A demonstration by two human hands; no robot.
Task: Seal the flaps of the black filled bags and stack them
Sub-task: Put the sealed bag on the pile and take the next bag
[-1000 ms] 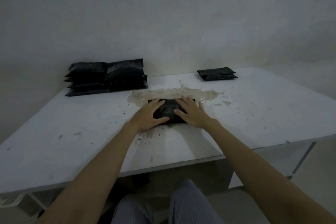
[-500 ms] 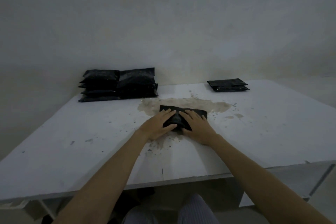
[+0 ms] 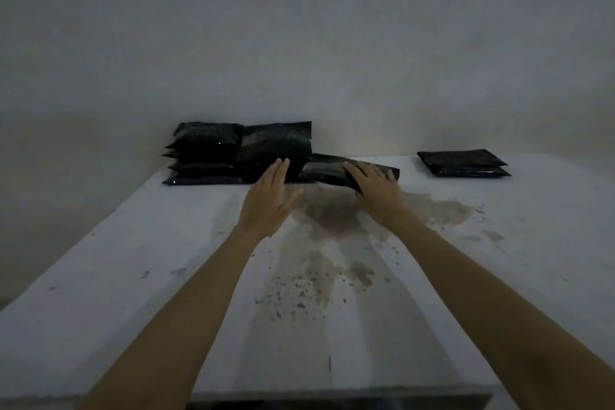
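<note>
Mid-frame, the right hand (image 3: 374, 184) is grasping a black bag (image 3: 327, 171) beside the stack (image 3: 239, 153); the left hand (image 3: 269, 203) is hovering, fingers released.

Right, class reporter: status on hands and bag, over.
Right hand grips black bag, lifted. Left hand open beside it. Big stack just ahead; path clear.

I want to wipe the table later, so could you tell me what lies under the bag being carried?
Under the black bag gripped by the right hand, the table shows a brownish stain. The bag's underside and flap are hidden.
</note>
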